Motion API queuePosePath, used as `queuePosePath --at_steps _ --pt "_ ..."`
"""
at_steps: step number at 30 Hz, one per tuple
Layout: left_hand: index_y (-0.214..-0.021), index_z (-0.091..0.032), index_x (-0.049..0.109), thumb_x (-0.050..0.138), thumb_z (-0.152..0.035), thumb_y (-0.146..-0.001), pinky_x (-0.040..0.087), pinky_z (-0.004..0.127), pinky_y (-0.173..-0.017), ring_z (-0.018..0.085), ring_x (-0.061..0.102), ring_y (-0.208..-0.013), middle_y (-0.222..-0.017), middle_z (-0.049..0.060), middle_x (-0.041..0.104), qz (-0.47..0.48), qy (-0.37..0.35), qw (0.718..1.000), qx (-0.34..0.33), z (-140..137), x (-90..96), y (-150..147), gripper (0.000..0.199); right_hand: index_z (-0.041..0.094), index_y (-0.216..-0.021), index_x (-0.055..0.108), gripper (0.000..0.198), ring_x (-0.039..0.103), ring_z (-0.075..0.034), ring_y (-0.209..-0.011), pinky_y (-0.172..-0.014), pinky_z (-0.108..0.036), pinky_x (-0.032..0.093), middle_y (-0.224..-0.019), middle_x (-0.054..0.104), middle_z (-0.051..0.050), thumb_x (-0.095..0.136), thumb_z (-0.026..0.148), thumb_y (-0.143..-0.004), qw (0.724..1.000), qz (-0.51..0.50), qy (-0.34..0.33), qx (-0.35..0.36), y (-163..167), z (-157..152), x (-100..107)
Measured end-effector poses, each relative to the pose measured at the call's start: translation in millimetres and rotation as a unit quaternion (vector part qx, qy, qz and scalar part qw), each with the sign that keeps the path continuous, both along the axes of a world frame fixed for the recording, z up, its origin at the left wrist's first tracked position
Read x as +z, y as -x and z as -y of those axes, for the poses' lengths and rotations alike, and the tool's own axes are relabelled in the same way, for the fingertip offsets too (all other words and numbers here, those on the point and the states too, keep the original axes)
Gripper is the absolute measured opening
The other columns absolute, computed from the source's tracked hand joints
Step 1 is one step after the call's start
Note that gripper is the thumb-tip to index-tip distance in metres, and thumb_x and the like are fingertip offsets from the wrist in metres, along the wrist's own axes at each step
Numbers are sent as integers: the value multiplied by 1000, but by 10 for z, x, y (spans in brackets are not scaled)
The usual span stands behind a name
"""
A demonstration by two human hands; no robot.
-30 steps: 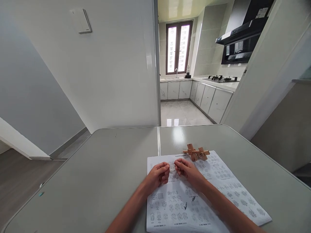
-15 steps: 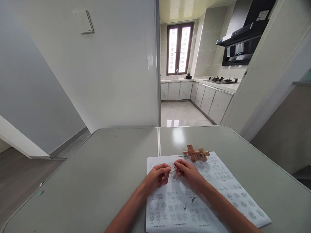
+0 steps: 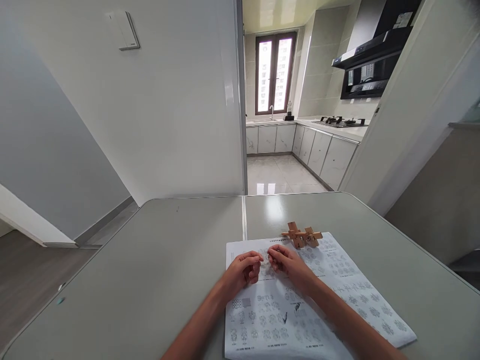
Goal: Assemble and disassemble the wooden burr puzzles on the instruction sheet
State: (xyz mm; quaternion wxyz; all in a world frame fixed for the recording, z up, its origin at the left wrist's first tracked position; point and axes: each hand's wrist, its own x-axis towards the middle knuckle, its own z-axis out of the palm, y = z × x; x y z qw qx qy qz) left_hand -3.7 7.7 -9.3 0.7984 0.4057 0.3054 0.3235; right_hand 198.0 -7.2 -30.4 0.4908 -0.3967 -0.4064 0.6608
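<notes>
My left hand point(image 3: 245, 268) rests over the upper part of a printed paper sheet point(image 3: 268, 300), its fingers curled in and the thumb near the index fingertip. Just to its right is my right hand point(image 3: 285, 261), thumb and fingers pinched together. A small gap lies between the two hands. Whatever either one holds, if anything, is too small or hidden to make out. Behind my right hand, a wooden construction of interlocking flat pieces and a rod point(image 3: 302, 235) lies across the sheet's top edge. Rows of small line drawings cover the paper.
The grey-green table point(image 3: 180, 260) has a pale seam down its middle. A tiny teal bit point(image 3: 60, 300) sits near the left edge. Beyond the table stand a white wall panel with a switch point(image 3: 125, 31) and an opening to a kitchen with a stove point(image 3: 341, 122).
The camera view has shifted very slightly. Both hands keep nearly the same pose and place over the sheet, and the wooden construction has not moved.
</notes>
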Motion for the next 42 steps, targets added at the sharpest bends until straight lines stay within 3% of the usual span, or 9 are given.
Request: queuePosePath --at_steps 7,10,12,17,20,23,29,37,42 --pt "-87 -16 63 82 -36 -76 22 24 -50 6 30 -53 -66 -6 39 -5 8 1000 4 18 69 -6 30 20 -79 65 48 42 -11 -52 -50 -25 34 -64 56 3 76 66 -80 999 3 -3 -43 -15 -21 -44" --pt "-87 -16 62 81 -35 -77 23 23 -50 6 30 -53 -66 -7 39 -12 7 1000 5 30 100 -9 29 22 -68 53 52 25 -9 -45 -43 -24 22 -51 37 9 71 68 -84 989 17 -34 -145 -123 -63 -42" --pt "-88 -17 62 82 -35 -76 24 23 -50 6 30 -53 -65 -7 39 -15 7 1000 5 32 101 -11 29 22 -65 50 53 22 -9 -44 -43 -25 20 -50 32 10 68 67 -86 970 48 -67 -230 -256 -109 -39" --pt "-88 -17 63 82 -35 -75 24 23 -50 6 31 -53 -66 -6 41 -12 4 1000 3 12 67 -19 30 22 -69 54 50 40 -14 -52 -51 -27 35 -60 48 4 53 67 -93 876 205 -118 -420 -671 -275 -109" --pt "-88 -17 63 82 -35 -75 24 23 -50 6 31 -52 -65 -7 41 -13 3 1000 3 4 63 -22 30 21 -87 63 38 54 -20 -67 -66 -32 45 -73 58 -1 47 54 -96 787 333 -120 -505 -877 -378 -204" --pt "-88 -17 63 83 -35 -74 23 23 -50 5 31 -52 -64 -7 41 -15 1 1000 6 11 74 -24 30 18 -98 63 33 55 -26 -91 -84 -39 46 -97 60 -9 51 48 -90 752 367 -118 -535 -1014 -452 -304" --pt "-88 -17 63 83 -35 -74 24 24 -51 6 31 -53 -64 -7 40 -20 2 1000 7 29 88 -31 31 15 -105 68 40 55 -30 -97 -82 -40 47 -97 60 -12 55 48 -84 769 399 -83 -492 -1140 -528 -488" --pt "-89 -17 64 82 -34 -75 25 24 -51 6 31 -54 -65 -7 40 -21 -1 1000 2 29 91 -27 29 18 -85 72 38 63 -28 -78 -77 -39 47 -80 72 -10 59 54 -83 796 407 -58 -444 -1245 -560 -563" --pt "-89 -17 64 81 -34 -77 24 24 -51 6 31 -54 -66 -7 38 -26 -3 1000 2 28 97 -17 27 17 -96 63 43 63 -28 -90 -79 -39 47 -98 70 -14 50 57 -91 762 387 -87 -512 -1211 -531 -447"
